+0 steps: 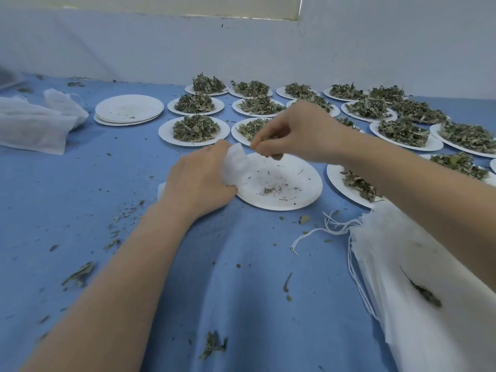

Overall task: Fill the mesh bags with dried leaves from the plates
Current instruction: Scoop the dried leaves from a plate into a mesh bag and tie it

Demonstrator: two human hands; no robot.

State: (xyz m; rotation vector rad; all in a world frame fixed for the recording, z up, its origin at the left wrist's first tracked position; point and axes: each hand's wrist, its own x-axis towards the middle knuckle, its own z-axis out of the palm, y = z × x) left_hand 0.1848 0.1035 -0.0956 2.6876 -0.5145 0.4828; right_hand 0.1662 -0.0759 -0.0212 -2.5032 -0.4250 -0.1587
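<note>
My left hand (200,181) grips a white mesh bag (236,167) at the left rim of a nearly bare white plate (300,191) that holds only leaf crumbs. My right hand (300,131) hovers just above the bag's mouth, its fingertips pinching a small clump of dried leaves (271,154). Behind and to the right stand several white plates heaped with dried green leaves (194,127). The lower part of the bag is hidden by my left hand.
A stack of emptied plates (128,110) sits at the back left, beside filled white bags (35,124). A pile of unused mesh bags with drawstrings (418,264) lies at the right front. Loose leaf bits litter the blue cloth (241,291).
</note>
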